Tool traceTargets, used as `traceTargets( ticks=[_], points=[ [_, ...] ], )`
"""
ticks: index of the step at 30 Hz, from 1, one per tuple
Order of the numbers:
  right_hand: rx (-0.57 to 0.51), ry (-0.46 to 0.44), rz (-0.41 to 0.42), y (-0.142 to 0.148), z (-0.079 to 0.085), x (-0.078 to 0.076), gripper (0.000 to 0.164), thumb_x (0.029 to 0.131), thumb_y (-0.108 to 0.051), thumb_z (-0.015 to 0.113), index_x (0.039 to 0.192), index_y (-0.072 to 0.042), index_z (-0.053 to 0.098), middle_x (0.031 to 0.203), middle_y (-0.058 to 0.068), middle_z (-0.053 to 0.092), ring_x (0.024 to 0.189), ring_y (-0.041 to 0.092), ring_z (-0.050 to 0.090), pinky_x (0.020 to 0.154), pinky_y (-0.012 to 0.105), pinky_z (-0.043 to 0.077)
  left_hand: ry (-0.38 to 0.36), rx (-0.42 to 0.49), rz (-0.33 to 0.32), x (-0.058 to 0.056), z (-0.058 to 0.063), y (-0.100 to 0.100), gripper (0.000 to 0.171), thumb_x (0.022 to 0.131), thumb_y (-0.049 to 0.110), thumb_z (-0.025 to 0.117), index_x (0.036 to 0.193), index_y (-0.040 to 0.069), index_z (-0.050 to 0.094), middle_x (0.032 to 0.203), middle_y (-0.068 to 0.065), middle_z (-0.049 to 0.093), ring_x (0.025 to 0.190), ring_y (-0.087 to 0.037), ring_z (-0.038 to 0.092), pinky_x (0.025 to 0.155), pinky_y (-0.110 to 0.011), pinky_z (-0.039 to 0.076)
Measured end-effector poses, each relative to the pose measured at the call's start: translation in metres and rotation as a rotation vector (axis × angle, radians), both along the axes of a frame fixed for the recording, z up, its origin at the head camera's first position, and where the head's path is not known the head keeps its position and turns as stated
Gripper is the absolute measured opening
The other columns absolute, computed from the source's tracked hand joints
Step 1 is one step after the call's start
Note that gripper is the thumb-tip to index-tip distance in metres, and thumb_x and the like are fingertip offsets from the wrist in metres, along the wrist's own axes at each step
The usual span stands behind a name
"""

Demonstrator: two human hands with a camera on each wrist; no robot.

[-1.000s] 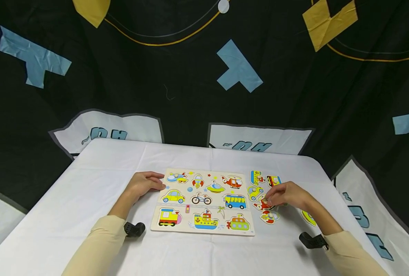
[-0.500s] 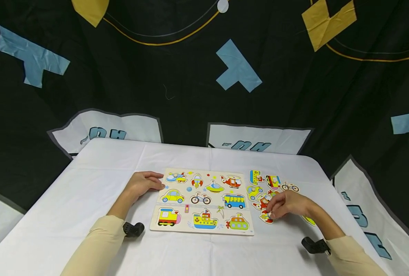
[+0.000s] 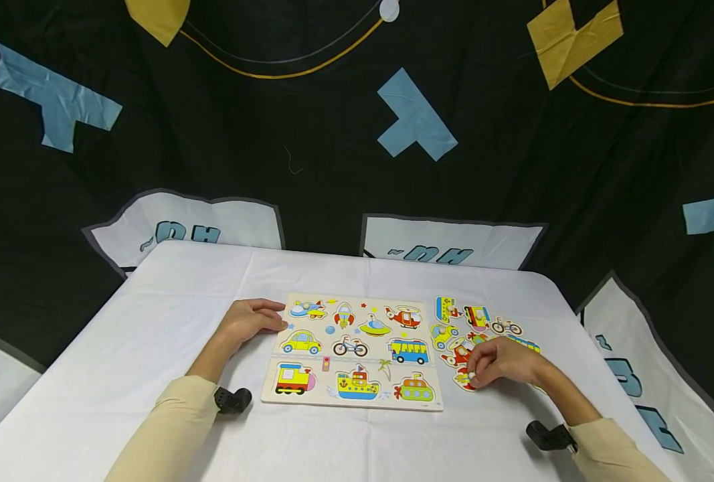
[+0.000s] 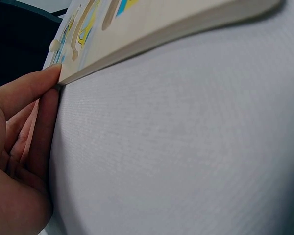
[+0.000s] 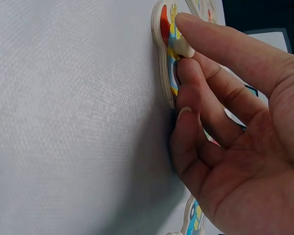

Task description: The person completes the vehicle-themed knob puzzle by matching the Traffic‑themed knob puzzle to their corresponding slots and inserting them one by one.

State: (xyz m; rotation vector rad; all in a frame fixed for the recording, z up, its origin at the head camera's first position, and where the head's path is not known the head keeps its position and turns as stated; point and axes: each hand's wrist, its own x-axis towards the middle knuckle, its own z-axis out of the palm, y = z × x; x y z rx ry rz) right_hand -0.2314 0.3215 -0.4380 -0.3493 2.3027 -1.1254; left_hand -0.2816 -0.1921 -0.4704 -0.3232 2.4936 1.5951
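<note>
My left hand (image 3: 248, 326) rests its fingertips on the left edge of a wooden vehicle puzzle board (image 3: 379, 345). In the left wrist view, one fingertip lies on top of the board's edge and another finger sits beside it. Right of the board, my right hand (image 3: 504, 359) pinches the white knob (image 5: 184, 48) of a rocket puzzle piece (image 5: 165, 27) between thumb and fingers. In the head view the hand partly covers that rocket piece. An airplane piece (image 3: 307, 310) with a knob sits in the board's top left recess.
Loose pieces lie around my right hand: a ship (image 3: 445, 309), a train (image 3: 477, 317), a bicycle (image 3: 506, 326), a bus (image 3: 523, 343), a yellow car (image 3: 443, 336) and a helicopter (image 3: 458, 353). A white cloth covers the table (image 3: 170, 308); a black curtain (image 3: 326, 187) hangs behind it.
My right hand has shifted from over the helicopter piece toward me, onto the rocket piece. The bicycle and bus pieces have come into view. My left hand stays at the board's edge.
</note>
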Motion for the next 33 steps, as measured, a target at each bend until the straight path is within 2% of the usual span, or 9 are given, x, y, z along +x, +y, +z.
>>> traceTargets(
  ticks=[7,13,17,23,29,33],
  points=[
    [0.011,0.039,-0.007,-0.003,-0.002,0.0,0.023,0.081,-0.016,0.083,0.093,0.0,0.07,0.074,0.002,0.07,0.069,0.012,0.058,0.066,0.025,0.045,-0.004,0.019,0.0,-0.001,0.0,-0.001,0.051,0.078,0.021,0.088,0.125,0.01,0.071,0.085,0.001,0.077,0.086,-0.014,0.07,0.083,-0.027,0.052],
    [0.005,0.05,-0.009,-0.005,-0.002,0.0,0.021,0.082,-0.015,0.082,0.091,0.0,0.071,0.073,0.003,0.07,0.068,0.012,0.057,0.064,0.025,0.045,0.005,0.005,0.002,0.0,-0.001,-0.001,0.051,0.078,0.021,0.087,0.125,0.01,0.071,0.085,0.001,0.077,0.087,-0.014,0.07,0.087,-0.031,0.05],
    [0.037,0.039,-0.016,-0.007,0.0,-0.001,0.02,0.08,-0.014,0.083,0.089,-0.001,0.073,0.073,0.004,0.071,0.068,0.013,0.057,0.064,0.026,0.044,0.015,0.006,-0.007,0.002,-0.001,-0.001,0.05,0.078,0.02,0.087,0.125,0.008,0.071,0.084,0.001,0.077,0.085,-0.013,0.069,0.085,-0.029,0.05],
    [0.056,0.045,0.026,-0.011,0.018,-0.006,0.018,0.08,-0.014,0.082,0.091,-0.001,0.073,0.074,0.005,0.071,0.069,0.014,0.058,0.065,0.028,0.047,0.019,0.0,-0.006,0.001,-0.001,-0.001,0.049,0.078,0.02,0.086,0.124,0.009,0.072,0.084,0.001,0.077,0.085,-0.013,0.069,0.083,-0.029,0.05],
    [0.08,0.076,-0.007,-0.021,0.033,-0.017,0.019,0.081,-0.017,0.083,0.092,-0.004,0.075,0.077,0.005,0.072,0.074,0.018,0.059,0.067,0.034,0.049,0.011,0.018,0.0,0.0,-0.001,-0.001,0.05,0.078,0.019,0.087,0.124,0.008,0.071,0.084,0.0,0.077,0.083,-0.014,0.07,0.079,-0.026,0.052],
    [0.086,0.109,-0.027,-0.03,0.041,-0.026,0.02,0.081,-0.02,0.083,0.093,-0.006,0.075,0.081,0.004,0.073,0.079,0.02,0.061,0.074,0.039,0.051,0.017,0.038,-0.008,0.0,-0.001,0.0,0.05,0.078,0.018,0.087,0.124,0.007,0.071,0.084,-0.001,0.077,0.082,-0.013,0.07,0.075,-0.023,0.052]
  ],
)
